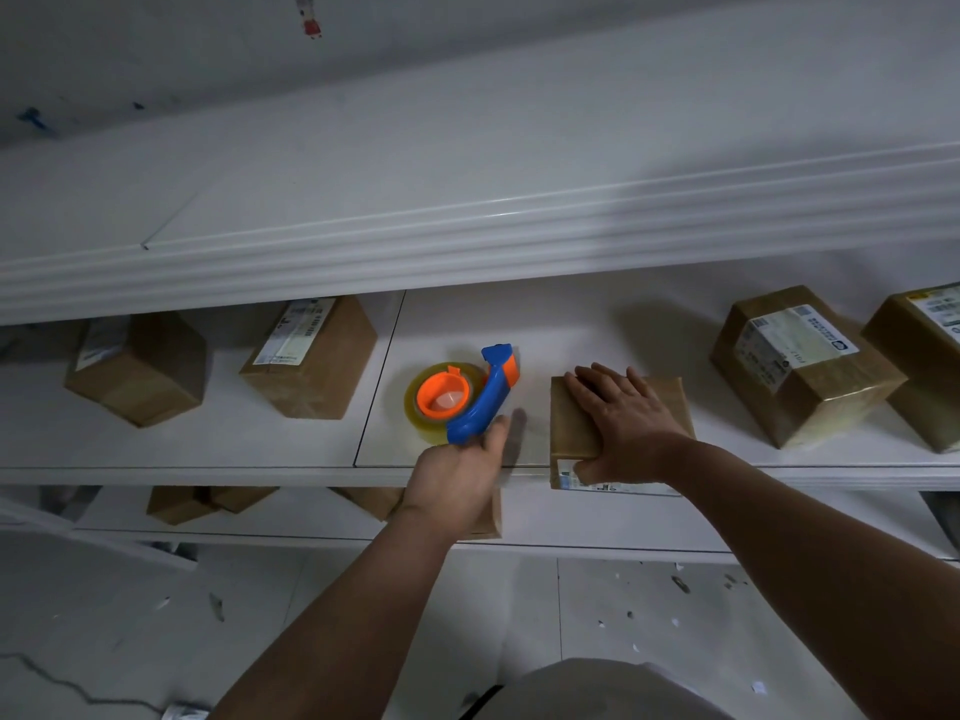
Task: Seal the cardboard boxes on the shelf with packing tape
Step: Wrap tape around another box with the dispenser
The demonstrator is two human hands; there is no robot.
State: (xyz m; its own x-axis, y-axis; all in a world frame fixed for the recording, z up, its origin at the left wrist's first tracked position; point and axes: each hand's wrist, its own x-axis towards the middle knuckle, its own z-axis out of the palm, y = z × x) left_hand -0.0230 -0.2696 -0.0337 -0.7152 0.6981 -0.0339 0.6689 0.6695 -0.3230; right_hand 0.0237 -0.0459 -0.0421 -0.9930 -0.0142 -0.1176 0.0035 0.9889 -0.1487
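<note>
While the left hand (457, 475) grips the dispenser (488, 392) by its smooth blue plastic handle, the orange cutter end points away toward the shelf back, with the glossy clear tape roll (415, 407) on its left. Just to its right, not touching, the small box (571, 423) of matte brown cardboard sits at the front edge of the shelf (208, 449). The right hand (623, 418) presses flat on top, fingers straight. Taping likely means swinging the dispenser rightward. Other boxes (800, 366) stand on either side.

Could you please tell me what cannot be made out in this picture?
Head view:
- Top seam of the small box: covered by the right hand.
- How the left hand grips the tape dispenser: its fingers are hidden behind it.
- The far-right box: cut off by the frame edge.
- Print on the label: too small.
</note>
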